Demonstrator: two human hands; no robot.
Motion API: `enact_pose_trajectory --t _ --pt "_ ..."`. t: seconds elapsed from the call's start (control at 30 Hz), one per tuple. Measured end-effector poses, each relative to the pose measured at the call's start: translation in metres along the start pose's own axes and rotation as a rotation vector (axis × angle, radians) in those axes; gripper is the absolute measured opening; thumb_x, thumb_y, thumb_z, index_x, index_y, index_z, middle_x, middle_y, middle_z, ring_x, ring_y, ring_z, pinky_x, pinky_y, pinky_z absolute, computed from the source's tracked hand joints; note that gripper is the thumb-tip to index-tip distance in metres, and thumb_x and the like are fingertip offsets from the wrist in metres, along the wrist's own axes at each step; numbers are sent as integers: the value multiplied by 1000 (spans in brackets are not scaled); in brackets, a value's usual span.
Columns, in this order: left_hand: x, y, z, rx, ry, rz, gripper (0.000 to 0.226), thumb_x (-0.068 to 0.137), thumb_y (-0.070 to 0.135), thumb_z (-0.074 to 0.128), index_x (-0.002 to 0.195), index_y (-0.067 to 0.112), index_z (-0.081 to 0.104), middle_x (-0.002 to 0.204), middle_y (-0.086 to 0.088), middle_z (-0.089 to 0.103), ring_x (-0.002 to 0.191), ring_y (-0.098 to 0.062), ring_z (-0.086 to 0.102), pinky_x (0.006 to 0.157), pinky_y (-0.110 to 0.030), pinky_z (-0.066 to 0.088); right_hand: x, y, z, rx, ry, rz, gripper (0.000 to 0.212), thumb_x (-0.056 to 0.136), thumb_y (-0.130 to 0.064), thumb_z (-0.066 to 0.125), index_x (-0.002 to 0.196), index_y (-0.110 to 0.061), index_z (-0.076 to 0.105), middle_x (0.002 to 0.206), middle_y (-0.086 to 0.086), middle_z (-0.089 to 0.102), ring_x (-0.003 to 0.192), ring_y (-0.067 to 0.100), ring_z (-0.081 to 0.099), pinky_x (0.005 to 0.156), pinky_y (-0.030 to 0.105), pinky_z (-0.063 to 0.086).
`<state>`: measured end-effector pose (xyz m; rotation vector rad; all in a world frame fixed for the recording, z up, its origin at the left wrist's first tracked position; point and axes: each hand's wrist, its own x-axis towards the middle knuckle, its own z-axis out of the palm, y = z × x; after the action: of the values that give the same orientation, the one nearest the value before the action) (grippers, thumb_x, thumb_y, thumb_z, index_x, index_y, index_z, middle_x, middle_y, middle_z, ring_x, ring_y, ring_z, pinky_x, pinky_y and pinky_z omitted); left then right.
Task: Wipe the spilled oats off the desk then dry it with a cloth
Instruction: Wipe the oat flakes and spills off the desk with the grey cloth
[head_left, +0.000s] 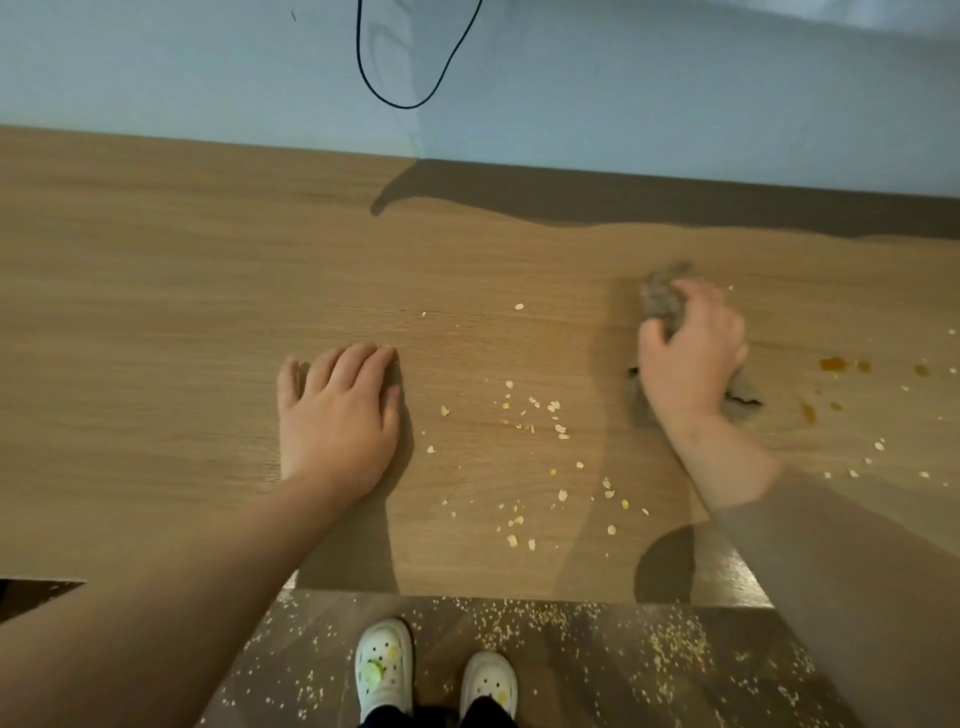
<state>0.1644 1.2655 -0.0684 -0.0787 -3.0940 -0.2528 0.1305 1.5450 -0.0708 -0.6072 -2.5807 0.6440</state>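
Right hand (691, 353) bunches the soft grey cloth (662, 296) on the desk (156, 260); left hand (337, 415) lies flat, open. Your oats (535, 415) between them look light, loose: sweep, don't pinch.

Wooden desk (156, 291) bears scattered oats (535, 415), amber spots (834, 364) and a grey cloth (662, 299).

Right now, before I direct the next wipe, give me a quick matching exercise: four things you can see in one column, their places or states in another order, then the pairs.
1. left hand
2. right hand
3. amber drops
4. cable

A. hanging against the wall
B. flat on the desk, empty
C. gripping a grey cloth
D. on the desk, right of the cloth

Pairs: 1-B, 2-C, 3-D, 4-A
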Motion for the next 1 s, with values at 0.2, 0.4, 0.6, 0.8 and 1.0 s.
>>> enact_pose_trajectory --t 0.2,0.4,0.6,0.8,1.0 --pt "23 -20 4 30 -95 -159 66 95 55 16 151 22 8 159 2 0 145 -18 -10 115 -48 -5 44 -25 26 -182 -227 6 52 89 -24 43 140 -14 36 146 7 36 132 28 29 108 41 21" --pt "29 -19 5 6 -144 -233 62 96 52 11 151 27 -1 158 6 -7 144 -16 -15 116 -46 -6 -32 -54 8 129 -657 -541 46 83 -13 56 126 -30 54 130 -21 41 123 5 30 109 35 13" --pt "30 -17 5 7 -153 -240 61 95 51 9 150 27 -3 158 9 -9 144 -16 -17 116 -46 -8 45 -34 30 -106 -197 -57 45 87 -18 49 132 -19 47 135 5 49 124 30 38 104 43 25" --pt "30 -17 3 6 -157 -229 62 93 51 2 150 26 -5 158 9 -11 143 -16 -18 116 -47 -8 30 -81 51 68 -474 -445 40 82 -19 51 121 -24 59 129 -4 55 121 21 42 103 38 25" --pt "33 -16 4 21 -136 -217 74 82 54 -7 150 25 -4 158 9 -9 143 -16 -17 115 -46 -8 51 -59 51 96 -284 -411 38 80 -26 48 114 -21 62 110 -1 62 108 24 51 98 45 36"
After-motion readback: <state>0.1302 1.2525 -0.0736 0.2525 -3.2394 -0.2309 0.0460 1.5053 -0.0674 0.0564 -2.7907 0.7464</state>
